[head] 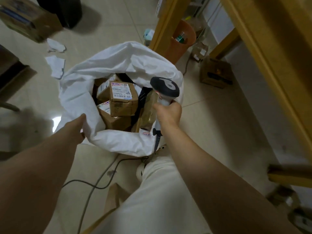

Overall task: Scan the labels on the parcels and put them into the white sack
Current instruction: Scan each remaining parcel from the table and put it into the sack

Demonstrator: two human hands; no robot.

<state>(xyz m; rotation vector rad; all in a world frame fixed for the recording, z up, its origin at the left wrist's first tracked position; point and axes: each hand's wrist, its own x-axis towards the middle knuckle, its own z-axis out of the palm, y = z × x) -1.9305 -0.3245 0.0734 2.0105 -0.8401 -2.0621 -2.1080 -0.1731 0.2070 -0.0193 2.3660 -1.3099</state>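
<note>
A white sack (94, 68) stands open on the tiled floor in the middle of the view. Inside it lie several brown cardboard parcels; the top parcel (123, 98) shows a white shipping label. My left hand (79, 127) grips the sack's near left rim. My right hand (168, 114) holds the handle of a grey and black barcode scanner (166, 88) over the sack's right rim. A taped brown parcel (148, 110) leans just left of that hand, partly inside the sack; whether the hand touches it is unclear.
A wooden table leg (166, 24) and an orange bin (182, 41) stand behind the sack. A small cardboard box (214, 73) sits right of it. Torn paper (56, 65) lies at left. Cables (94, 184) run across the floor by my leg.
</note>
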